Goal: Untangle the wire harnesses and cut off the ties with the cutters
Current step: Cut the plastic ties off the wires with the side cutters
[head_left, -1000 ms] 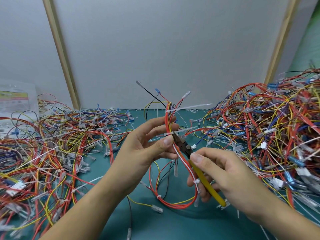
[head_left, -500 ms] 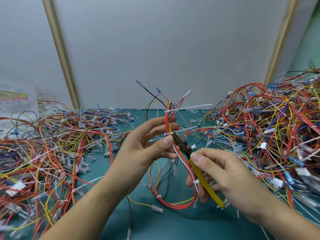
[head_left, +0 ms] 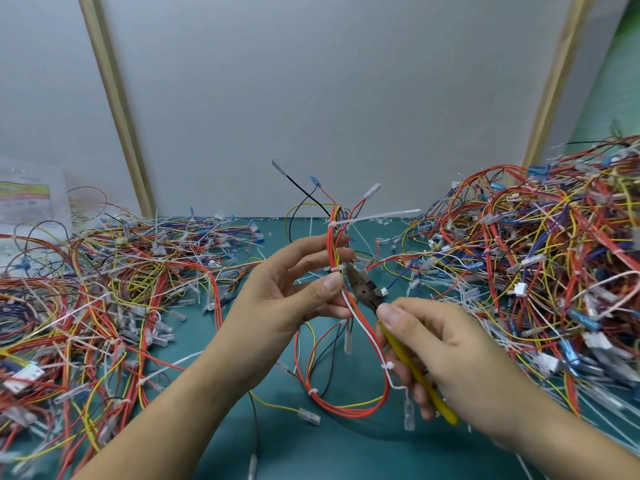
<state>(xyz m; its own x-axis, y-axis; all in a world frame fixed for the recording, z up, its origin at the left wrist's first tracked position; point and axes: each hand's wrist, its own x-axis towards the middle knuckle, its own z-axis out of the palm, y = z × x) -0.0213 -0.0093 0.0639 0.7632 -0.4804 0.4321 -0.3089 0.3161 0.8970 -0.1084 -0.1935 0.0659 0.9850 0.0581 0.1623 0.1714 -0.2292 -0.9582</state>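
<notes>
In the middle of the frame the left hand pinches the wire harness with thumb and fingers; the right hand is curled round the yellow cutters, tips at a white tie; best to snip only the tie, not wires or thumb.

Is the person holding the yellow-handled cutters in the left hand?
No, the right hand grips the cutters, while the left hand holds the wire harness.
</notes>
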